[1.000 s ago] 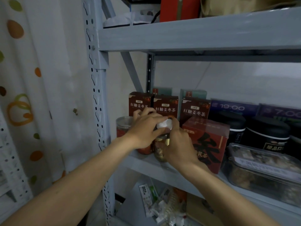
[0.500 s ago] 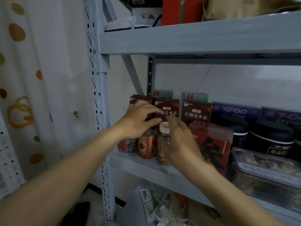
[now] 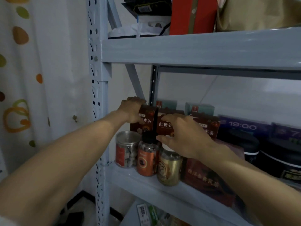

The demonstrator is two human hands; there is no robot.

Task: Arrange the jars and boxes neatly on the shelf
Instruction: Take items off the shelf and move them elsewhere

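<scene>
Three dark red tea boxes stand in a row at the back of the grey shelf (image 3: 130,178). My left hand (image 3: 132,111) grips the top left corner of the leftmost box (image 3: 147,119). My right hand (image 3: 182,136) holds the middle box (image 3: 164,124), fingers over its top and thumb under its front. The third box (image 3: 210,128) stands to the right. In front stand three jars: a clear silver-lidded jar (image 3: 126,149), an orange-labelled jar with a black lid (image 3: 147,157) and a gold-labelled jar (image 3: 169,167).
A red box with gold lettering (image 3: 206,178) lies under my right forearm. Black round tins (image 3: 276,159) and purple boxes (image 3: 244,128) fill the right side. Teal boxes (image 3: 200,108) stand at the back wall. The upper shelf (image 3: 195,46) holds bags and a red box. A dotted curtain (image 3: 24,79) hangs at left.
Both hands left the jars at the shelf front and rose to the tea boxes behind; the left hand now grips the leftmost box, the right hand the middle one.
</scene>
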